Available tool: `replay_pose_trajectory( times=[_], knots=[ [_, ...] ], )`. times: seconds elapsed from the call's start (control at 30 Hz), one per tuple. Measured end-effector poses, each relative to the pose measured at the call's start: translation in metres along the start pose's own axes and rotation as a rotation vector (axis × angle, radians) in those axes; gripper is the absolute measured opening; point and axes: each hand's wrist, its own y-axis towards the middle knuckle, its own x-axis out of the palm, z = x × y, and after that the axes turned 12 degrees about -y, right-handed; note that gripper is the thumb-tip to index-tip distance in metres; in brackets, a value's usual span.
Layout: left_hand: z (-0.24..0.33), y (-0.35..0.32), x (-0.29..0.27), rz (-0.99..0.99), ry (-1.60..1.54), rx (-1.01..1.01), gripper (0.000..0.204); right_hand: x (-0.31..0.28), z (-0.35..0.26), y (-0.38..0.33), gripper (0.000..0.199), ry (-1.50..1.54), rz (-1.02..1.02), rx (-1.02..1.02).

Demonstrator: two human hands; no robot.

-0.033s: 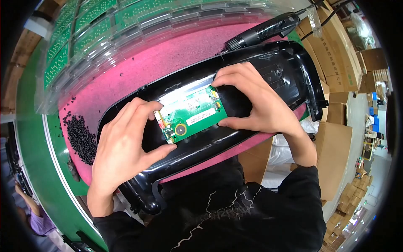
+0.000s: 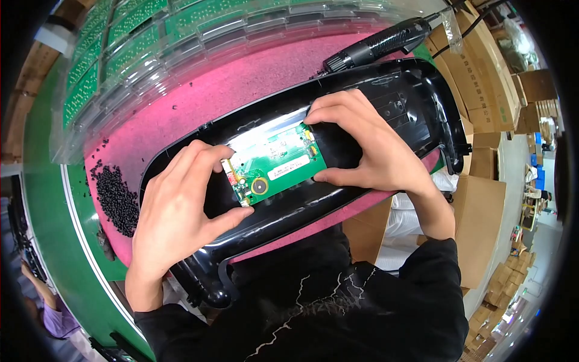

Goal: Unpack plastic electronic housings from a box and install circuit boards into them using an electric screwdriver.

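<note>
A green circuit board [image 2: 278,161] lies over the inside of a long, glossy black plastic housing [image 2: 386,90]. It carries a white label strip, a round dark part near its lower left corner and small connectors at both short ends. My left hand [image 2: 178,202] grips the board's left end, fingertips at the upper corner and thumb at the lower one. At the right end, my right hand [image 2: 368,142] holds the corners the same way, with forefinger above and thumb below. Whether the board rests fully on the housing cannot be made out.
Pink matting [image 2: 223,72] covers the green bench under the housing. Black screws [image 2: 117,202] are heaped at the left. A black electric screwdriver [image 2: 380,43] lies behind the housing. Transparent trays [image 2: 175,66] with green boards stand at the back; cardboard boxes [image 2: 482,90] are on the right.
</note>
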Motion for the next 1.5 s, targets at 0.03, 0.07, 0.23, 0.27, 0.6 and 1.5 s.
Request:
replay_pose_trajectory(
  times=[0.03, 0.07, 0.23, 0.27, 0.6, 1.5],
  knots=[
    [0.0, 0.0, 0.0, 0.001, 0.005, 0.004, 0.065, 0.0, 0.0, 0.0, 0.06, 0.001, 0.0, -0.001],
    [0.0, 0.0, 0.0, 0.002, 0.006, 0.003, 0.065, 0.0, 0.0, 0.0, 0.06, -0.001, 0.001, -0.002],
    [0.0, 0.0, 0.001, -0.002, 0.012, -0.009, 0.064, 0.0, 0.0, -0.001, 0.061, -0.017, 0.007, -0.005],
    [0.0, 0.001, 0.001, -0.002, 0.013, -0.011, 0.064, 0.0, 0.0, -0.001, 0.061, -0.021, 0.008, -0.005],
    [-0.001, 0.002, -0.002, -0.026, 0.043, -0.01, 0.064, -0.002, -0.004, 0.001, 0.061, -0.055, -0.009, 0.026],
    [-0.057, -0.049, -0.06, 0.282, 0.209, -0.081, 0.021, -0.089, 0.103, 0.014, 0.046, 0.031, 0.334, 0.747]
  ],
)
